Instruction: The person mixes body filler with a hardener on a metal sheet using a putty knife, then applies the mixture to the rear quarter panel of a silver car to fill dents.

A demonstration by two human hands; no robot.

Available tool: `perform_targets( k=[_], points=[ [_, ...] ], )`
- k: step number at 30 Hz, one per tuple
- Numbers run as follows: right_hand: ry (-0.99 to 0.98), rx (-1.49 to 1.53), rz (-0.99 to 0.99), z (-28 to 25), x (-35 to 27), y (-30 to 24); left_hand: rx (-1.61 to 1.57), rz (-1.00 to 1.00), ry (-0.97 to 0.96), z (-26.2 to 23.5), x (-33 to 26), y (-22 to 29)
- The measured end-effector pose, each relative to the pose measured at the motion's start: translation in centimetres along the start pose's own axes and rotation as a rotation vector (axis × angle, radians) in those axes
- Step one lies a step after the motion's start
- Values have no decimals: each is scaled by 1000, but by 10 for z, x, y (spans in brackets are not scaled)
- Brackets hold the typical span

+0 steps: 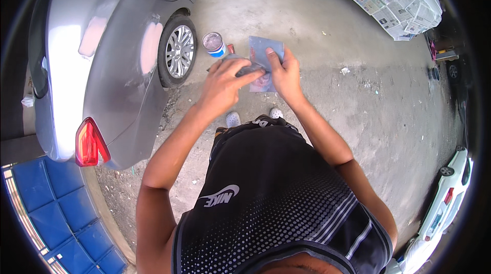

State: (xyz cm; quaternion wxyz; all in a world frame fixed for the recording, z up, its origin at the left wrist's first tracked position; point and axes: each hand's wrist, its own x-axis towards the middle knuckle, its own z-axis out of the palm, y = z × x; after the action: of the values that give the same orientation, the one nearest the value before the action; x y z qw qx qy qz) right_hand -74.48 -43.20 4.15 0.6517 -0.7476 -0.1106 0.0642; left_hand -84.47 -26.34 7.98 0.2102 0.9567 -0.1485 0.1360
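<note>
Grey concrete floor point(332, 115) is spreading below. The right hand point(287, 76) is clasping a flat grey rectangular plate point(259, 47) to its left, long axis pointing forward; the left hand point(224, 83) is holding a partly hidden dark-grey tool point(245, 70) over the plate.

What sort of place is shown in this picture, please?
Probably a car body repair workshop: the grey car has pale pink patches, an open can stands near its wheel, and what looks like a newspaper-covered vehicle is parked opposite.
</note>
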Motion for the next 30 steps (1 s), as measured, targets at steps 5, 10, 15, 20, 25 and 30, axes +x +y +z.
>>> perform_targets(
  k=[5,10,15,20,25,30],
  points=[
    [164,39,-138,-9,13,0,97,27,-116,12,-30,3],
    [146,490,222,-9,32,-9,-203,52,120,-11,-9,23],
    [-151,851,677,-12,16,-11,-171,-104,242,33,-37,4],
    [-70,725,493,-17,14,-7,130,-203,-27,15,-60,-31],
    [10,278,76,-2,25,12,51,-161,-51,11,-21,8],
    [-56,122,32,-7,21,13,59,-147,3,-6,1,1]
  ],
)
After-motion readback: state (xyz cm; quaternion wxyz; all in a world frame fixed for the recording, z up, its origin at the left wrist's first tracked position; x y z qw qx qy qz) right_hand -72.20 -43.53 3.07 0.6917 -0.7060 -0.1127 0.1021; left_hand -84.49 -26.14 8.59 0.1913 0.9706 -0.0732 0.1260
